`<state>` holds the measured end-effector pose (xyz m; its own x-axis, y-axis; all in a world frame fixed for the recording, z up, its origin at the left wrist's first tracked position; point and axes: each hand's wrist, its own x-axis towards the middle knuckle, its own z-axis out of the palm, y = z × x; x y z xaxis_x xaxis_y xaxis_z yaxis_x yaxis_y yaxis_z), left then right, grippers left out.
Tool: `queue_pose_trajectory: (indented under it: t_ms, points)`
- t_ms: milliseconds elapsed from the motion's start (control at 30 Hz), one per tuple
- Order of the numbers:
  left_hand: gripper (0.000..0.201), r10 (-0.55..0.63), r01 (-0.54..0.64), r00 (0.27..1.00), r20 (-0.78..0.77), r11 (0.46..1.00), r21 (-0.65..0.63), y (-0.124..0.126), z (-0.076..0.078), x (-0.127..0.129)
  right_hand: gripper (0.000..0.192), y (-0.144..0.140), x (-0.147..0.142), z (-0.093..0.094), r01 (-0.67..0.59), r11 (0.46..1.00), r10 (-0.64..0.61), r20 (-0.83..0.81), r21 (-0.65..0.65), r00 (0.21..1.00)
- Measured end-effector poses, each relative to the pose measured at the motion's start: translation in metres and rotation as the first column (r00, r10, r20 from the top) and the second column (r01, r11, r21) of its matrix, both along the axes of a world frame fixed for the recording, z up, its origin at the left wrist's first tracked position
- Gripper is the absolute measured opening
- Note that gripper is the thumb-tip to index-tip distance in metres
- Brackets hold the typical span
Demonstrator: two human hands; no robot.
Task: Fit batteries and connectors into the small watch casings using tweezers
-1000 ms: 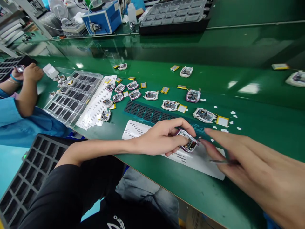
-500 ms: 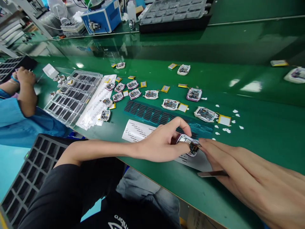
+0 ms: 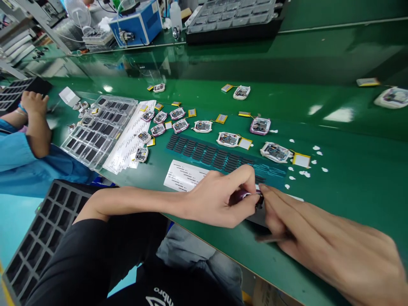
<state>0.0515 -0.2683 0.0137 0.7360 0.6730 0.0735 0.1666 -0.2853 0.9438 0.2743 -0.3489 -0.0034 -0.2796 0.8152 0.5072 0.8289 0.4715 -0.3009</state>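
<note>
Pinching a small purple-rimmed device case (image 3: 247, 196) between thumb and fingers, the left hand (image 3: 219, 197) keeps it just above the green worktop (image 3: 350, 170), close to the near edge. The right hand (image 3: 321, 242) meets it from the right side: its fingertips (image 3: 266, 193) touch the right end of the case, and its other fingers are closed on a thin metal tweezer (image 3: 270, 238) that lies low under the palm. Most of the case is hidden by both hands, so its inside cannot be seen.

Under the hands lies a white printed paper sheet (image 3: 183, 176), and just behind it a dark teal sheet with rows of small black pads (image 3: 207, 153). Further toward the middle of the worktop, many open device cases with circuit boards (image 3: 276, 152) are spread, several with a flat yellow battery (image 3: 301, 160) beside them. Small white paper bits (image 3: 306, 173) are scattered near the right ones.

Toward the left edge there is a clear plastic tray with dark compartments (image 3: 95, 131). Another person's arm in a blue sleeve (image 3: 19, 153) rests at the left end. A black grid tray (image 3: 41, 229) stands below the near edge, beside the person's own black sleeve.
</note>
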Motion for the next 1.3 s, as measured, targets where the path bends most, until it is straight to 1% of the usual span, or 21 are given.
queue_pose_trajectory:
  t_ms: [67,100,167,233,300,367,533,633,700,767,800,833,933,1000,1133,1200,1300]
  points:
    - [0.014,-0.022,0.021,1.000,0.012,0.999,0.041,0.001,-0.001,0.000,0.033,0.003,0.001,0.006,-0.050,0.999,0.049,-0.053,-0.012,0.997]
    - [0.014,-0.031,0.030,0.999,0.025,0.997,0.066,0.001,-0.002,0.000,0.030,0.006,0.001,0.011,-0.055,0.997,0.048,-0.121,-0.050,0.991]
    - [0.014,-0.045,0.038,0.997,0.060,0.993,0.110,0.001,-0.002,-0.001,0.025,0.011,-0.002,0.020,-0.041,0.984,-0.010,-0.283,-0.171,0.959]
    - [0.014,-0.070,0.055,0.993,0.094,0.986,0.157,0.001,-0.002,-0.001,0.023,0.016,-0.008,0.027,-0.069,0.972,-0.025,-0.390,-0.224,0.920]
    - [0.013,-0.109,0.089,0.989,0.098,0.978,0.187,0.001,-0.003,-0.002,0.023,0.020,-0.016,0.031,-0.087,0.965,-0.026,-0.419,-0.247,0.908]
    - [0.012,-0.144,0.131,0.988,0.064,0.975,0.180,0.001,-0.004,-0.002,0.022,0.021,-0.022,0.032,-0.092,0.963,-0.021,-0.410,-0.254,0.912]
    - [0.024,-0.188,0.191,0.982,-0.034,0.974,0.125,0.003,-0.007,-0.002,0.019,0.017,-0.024,0.028,-0.045,0.981,-0.025,-0.349,-0.191,0.937]
    - [0.026,-0.194,0.197,0.980,-0.052,0.978,0.066,0.002,-0.006,-0.002,0.013,0.012,-0.022,0.025,0.021,0.991,-0.061,-0.304,-0.136,0.951]
    - [0.026,-0.196,0.196,0.981,0.011,0.979,-0.054,0.000,-0.004,-0.001,0.011,0.010,-0.022,0.022,0.046,0.995,-0.069,-0.275,-0.091,0.959]
    - [0.024,-0.179,0.197,0.978,0.103,0.960,-0.200,-0.002,0.000,0.000,0.014,0.010,-0.022,0.022,0.043,0.997,-0.057,-0.269,-0.057,0.961]
    - [0.023,-0.166,0.195,0.977,0.135,0.949,-0.247,-0.003,0.001,0.001,0.015,0.010,-0.023,0.022,0.032,0.998,-0.046,-0.275,-0.054,0.960]
    - [0.022,-0.153,0.186,0.978,0.142,0.947,-0.263,-0.003,0.003,0.001,0.015,0.011,-0.023,0.023,0.026,0.997,-0.046,-0.290,-0.073,0.956]
    - [0.020,-0.121,0.136,0.988,0.091,0.974,-0.180,-0.002,0.005,0.002,0.016,0.012,-0.024,0.026,0.043,0.983,-0.101,-0.335,-0.176,0.937]
    - [0.021,-0.121,0.131,0.990,0.070,0.978,-0.159,0.000,0.004,0.003,0.020,0.013,-0.025,0.028,0.054,0.974,-0.132,-0.355,-0.221,0.926]
    - [0.022,-0.126,0.158,0.983,0.134,0.950,-0.269,0.000,-0.001,0.004,0.032,0.016,-0.026,0.027,0.039,0.951,-0.173,-0.422,-0.307,0.890]
    - [0.023,-0.115,0.161,0.980,0.163,0.938,-0.306,0.000,-0.002,0.004,0.037,0.018,-0.027,0.027,0.017,0.921,-0.215,-0.472,-0.389,0.855]
    - [0.026,-0.096,0.156,0.980,0.173,0.912,-0.380,0.000,0.001,0.004,0.043,0.020,-0.027,0.026,-0.056,0.867,-0.255,-0.539,-0.495,0.803]
